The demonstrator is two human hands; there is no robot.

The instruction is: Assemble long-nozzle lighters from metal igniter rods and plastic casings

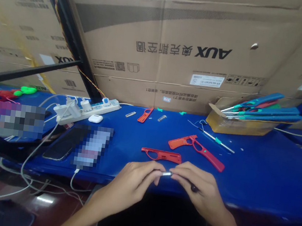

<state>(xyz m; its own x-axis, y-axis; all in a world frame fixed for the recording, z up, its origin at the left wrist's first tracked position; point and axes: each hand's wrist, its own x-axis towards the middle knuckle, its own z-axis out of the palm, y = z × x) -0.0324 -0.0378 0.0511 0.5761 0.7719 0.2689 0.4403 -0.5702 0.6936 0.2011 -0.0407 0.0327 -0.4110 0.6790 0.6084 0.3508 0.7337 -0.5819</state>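
Close to the table's front edge, my left hand point(142, 180) pinches one end of a small shiny metal piece point(166, 173). The fingertips of my right hand point(199, 186) close on its other end. A dark round tip point(193, 188) shows among the right fingers; what it belongs to is hidden. Just beyond my hands lies a red lighter shell half point(167, 156) with a trigger opening. Behind it is an orange-red lighter shell piece point(182, 143), touching a longer red shell piece point(212, 156). A thin metal lighter tube point(214, 137) with a green collar and wires lies farther right.
A cardboard box point(240, 126) of blue lighters stands back right. Toward the back lie a small red part point(145, 115) and clear pieces point(161, 118). Leftward are a power strip point(90, 112), a white earphone case point(95, 118), a dark phone point(65, 144) and a charging phone point(93, 148).
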